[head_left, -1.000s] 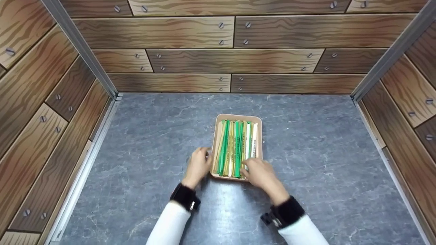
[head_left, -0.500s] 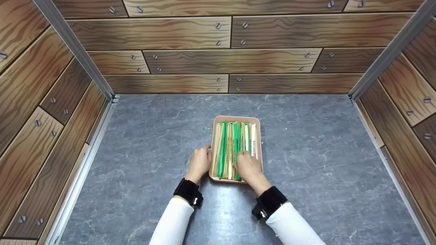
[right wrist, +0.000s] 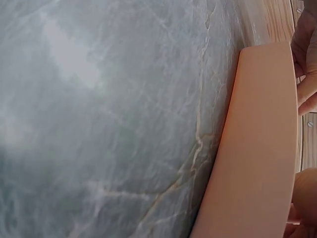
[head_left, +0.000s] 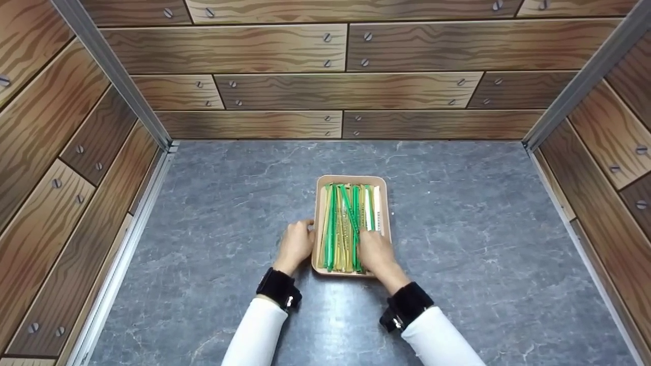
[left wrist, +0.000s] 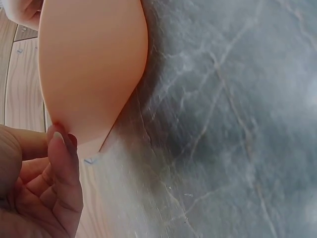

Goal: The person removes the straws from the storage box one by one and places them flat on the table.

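Note:
A shallow tan tray (head_left: 385,203) on the grey floor holds a row of slim stick packets (head_left: 330,229) in green, gold and white. One green stick packet (head_left: 348,201) lies slanted across its neighbours. At the tray's left side is my left hand (head_left: 296,243); in the left wrist view its thumb and finger (left wrist: 58,148) pinch the tray's rim. My right hand (head_left: 376,253) reaches down into the tray's right half, over the packets. Its fingertips are hidden among them, so I cannot tell whether they pinch a packet. In the right wrist view the tray's wall (right wrist: 257,139) hides most of that hand.
Wood-print panels rise at the back (head_left: 305,91), the left (head_left: 76,203) and the right (head_left: 605,193). Metal frame strips (head_left: 119,81) run along the corners. Grey marbled floor (head_left: 483,229) surrounds the tray.
My right hand has moved inward from the tray's lower right corner onto the packets, then slightly back right. One green packet has swung to a slant. The left hand stays at the tray's left side.

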`<action>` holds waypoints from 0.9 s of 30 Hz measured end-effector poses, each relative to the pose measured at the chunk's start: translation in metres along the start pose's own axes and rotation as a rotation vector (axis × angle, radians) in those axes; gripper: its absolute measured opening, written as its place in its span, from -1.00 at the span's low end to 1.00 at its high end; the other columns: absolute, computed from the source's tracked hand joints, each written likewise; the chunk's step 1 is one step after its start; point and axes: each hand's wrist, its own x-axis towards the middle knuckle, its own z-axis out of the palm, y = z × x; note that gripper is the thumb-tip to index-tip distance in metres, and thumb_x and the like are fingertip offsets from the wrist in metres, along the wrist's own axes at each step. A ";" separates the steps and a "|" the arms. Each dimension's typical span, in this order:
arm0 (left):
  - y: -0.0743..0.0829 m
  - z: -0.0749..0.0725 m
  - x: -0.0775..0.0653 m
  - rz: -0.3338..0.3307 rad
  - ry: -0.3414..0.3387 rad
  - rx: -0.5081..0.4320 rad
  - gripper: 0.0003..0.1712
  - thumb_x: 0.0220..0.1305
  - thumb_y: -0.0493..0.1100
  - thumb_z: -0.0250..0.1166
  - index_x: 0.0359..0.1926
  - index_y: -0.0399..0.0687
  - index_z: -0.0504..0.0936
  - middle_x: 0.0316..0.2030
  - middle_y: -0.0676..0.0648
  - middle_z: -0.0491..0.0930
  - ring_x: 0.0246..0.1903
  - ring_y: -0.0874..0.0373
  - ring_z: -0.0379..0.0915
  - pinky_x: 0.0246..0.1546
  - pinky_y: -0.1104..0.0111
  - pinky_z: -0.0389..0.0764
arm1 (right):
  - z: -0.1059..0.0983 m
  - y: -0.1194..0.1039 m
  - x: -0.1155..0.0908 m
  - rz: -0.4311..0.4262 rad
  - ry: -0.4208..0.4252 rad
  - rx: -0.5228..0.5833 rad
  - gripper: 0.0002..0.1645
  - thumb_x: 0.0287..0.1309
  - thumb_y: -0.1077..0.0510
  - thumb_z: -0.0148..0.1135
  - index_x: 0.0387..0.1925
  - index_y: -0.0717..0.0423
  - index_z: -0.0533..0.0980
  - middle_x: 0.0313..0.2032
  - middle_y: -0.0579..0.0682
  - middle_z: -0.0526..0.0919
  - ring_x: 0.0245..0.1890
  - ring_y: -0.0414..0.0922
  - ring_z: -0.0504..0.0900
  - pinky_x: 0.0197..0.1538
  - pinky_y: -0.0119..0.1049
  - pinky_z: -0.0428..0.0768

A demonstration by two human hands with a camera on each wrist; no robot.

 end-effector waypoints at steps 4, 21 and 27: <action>0.000 0.000 -0.001 -0.007 0.004 0.001 -0.69 0.29 -0.28 0.23 0.03 -0.30 0.65 -0.23 -0.29 0.69 -0.31 -0.11 0.67 -0.28 0.11 0.67 | -0.003 0.002 -0.002 0.031 0.019 0.065 -0.41 0.12 0.37 0.24 0.23 0.37 0.42 -0.17 0.33 0.65 -0.38 0.13 0.66 -0.39 -0.13 0.67; 0.000 0.000 -0.001 -0.074 0.000 0.005 -0.67 0.29 -0.25 0.26 0.06 -0.24 0.66 -0.38 -0.14 0.71 -0.52 0.11 0.59 -0.53 0.29 0.60 | -0.062 0.051 -0.020 -0.025 0.195 0.269 -0.38 0.14 0.39 0.26 0.27 0.29 0.39 -0.33 0.20 0.68 -0.45 0.01 0.64 -0.42 -0.16 0.66; 0.000 -0.001 0.001 -0.070 0.007 -0.001 -0.66 0.27 -0.26 0.26 0.05 -0.22 0.66 -0.41 -0.09 0.69 -0.55 0.16 0.53 -0.55 0.30 0.56 | -0.073 0.099 -0.026 0.096 0.220 0.201 -0.36 0.19 0.38 0.22 0.32 0.29 0.33 -0.17 0.34 0.66 -0.24 0.20 0.67 -0.25 0.07 0.65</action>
